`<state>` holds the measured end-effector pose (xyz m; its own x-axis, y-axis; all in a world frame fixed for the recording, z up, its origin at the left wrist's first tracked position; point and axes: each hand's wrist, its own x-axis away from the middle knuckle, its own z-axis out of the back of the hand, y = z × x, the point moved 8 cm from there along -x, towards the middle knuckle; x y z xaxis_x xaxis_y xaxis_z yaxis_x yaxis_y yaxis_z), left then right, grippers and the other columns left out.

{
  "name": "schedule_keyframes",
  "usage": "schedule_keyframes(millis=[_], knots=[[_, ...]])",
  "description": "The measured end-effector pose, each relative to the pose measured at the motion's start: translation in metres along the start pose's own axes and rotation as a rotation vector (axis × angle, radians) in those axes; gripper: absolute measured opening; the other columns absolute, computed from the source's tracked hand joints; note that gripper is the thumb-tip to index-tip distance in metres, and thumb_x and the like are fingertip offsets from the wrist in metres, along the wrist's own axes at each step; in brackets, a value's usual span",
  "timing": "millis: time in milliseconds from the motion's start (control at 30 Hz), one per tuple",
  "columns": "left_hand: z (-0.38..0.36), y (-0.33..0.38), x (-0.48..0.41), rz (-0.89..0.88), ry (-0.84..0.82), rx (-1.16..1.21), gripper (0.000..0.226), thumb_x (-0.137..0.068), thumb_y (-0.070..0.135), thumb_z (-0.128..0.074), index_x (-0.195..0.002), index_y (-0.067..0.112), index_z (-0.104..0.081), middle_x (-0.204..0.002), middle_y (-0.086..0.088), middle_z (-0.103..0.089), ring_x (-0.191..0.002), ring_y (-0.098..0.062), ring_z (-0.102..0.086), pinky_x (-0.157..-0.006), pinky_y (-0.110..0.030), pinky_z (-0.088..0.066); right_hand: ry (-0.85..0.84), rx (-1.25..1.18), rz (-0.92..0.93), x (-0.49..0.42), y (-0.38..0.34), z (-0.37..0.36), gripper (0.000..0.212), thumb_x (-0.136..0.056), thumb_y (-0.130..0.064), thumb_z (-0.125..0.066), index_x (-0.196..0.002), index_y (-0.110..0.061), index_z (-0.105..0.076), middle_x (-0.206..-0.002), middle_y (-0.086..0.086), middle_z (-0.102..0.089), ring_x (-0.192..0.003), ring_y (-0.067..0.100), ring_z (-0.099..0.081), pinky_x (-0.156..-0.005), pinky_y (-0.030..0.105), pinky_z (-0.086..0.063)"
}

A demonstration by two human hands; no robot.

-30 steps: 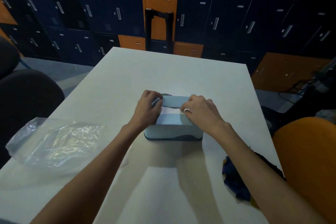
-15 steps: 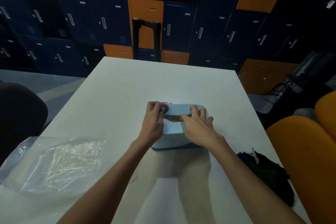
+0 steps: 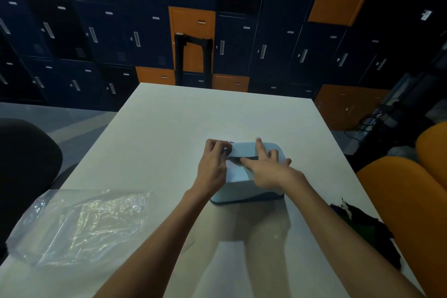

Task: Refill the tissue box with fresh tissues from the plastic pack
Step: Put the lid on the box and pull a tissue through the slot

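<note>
No writing can be read anywhere. The small plates [image 3: 201,22] on the locker [image 3: 242,38] doors are too small and dim to make out. A pale sticker [image 3: 426,14] on a dark locker at the upper right carries marks that stay illegible. The visible sides of the box [image 3: 244,192] show no print that can be read.

A white table [image 3: 169,128] is carrying three things. A pale blue tissue box [image 3: 244,191] is sitting a little right of its middle. A clear, crumpled plastic pack [image 3: 79,222] is lying flat at the near left corner, well apart from the box. A dark bundle of cloth [image 3: 367,227] is resting at the near right edge.
</note>
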<state>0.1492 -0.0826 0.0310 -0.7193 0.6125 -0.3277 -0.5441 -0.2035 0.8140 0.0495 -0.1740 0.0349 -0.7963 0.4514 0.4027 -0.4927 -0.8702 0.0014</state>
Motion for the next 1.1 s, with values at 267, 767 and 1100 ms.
schedule_keyframes(millis=[267, 767, 1100], knots=[[0.001, 0.001, 0.0, -0.006, -0.049, 0.017, 0.02, -0.102, 0.015, -0.038, -0.109, 0.013, -0.057, -0.108, 0.006, -0.039, -0.091, -0.005, -0.05, -0.072, -0.002, -0.042, -0.095, 0.105, 0.092, -0.017, -0.022, 0.005, 0.081, -0.089, -0.011, -0.052, -0.14, -0.057, -0.011, -0.154, 0.009, 0.027, -0.137, 0.054, 0.014, -0.105, 0.072, -0.008], [-0.004, 0.05, -0.011, -0.363, -0.373, -0.657, 0.013, -0.083, 0.025, -0.07, -0.095, 0.019, -0.071, -0.134, -0.006, -0.043, -0.101, -0.026, -0.06, -0.074, -0.034, -0.056, 0.343, 0.077, 0.096, -0.008, 0.032, 0.039, 0.021, -0.093, -0.024, -0.051, -0.103, -0.027, -0.069, -0.117, 0.003, -0.053, -0.102, 0.025, -0.044, -0.086, 0.042, -0.032], [-0.011, 0.042, -0.013, -0.252, -0.444, -0.73, 0.017, -0.087, 0.027, -0.066, -0.102, 0.022, -0.073, -0.13, -0.001, -0.046, -0.091, -0.025, -0.059, -0.073, -0.035, -0.054, 0.208, 0.212, 0.073, -0.011, 0.029, 0.043, 0.047, -0.093, -0.028, -0.052, -0.135, -0.008, -0.045, -0.148, 0.004, -0.027, -0.119, 0.031, -0.032, -0.096, 0.053, -0.032]])
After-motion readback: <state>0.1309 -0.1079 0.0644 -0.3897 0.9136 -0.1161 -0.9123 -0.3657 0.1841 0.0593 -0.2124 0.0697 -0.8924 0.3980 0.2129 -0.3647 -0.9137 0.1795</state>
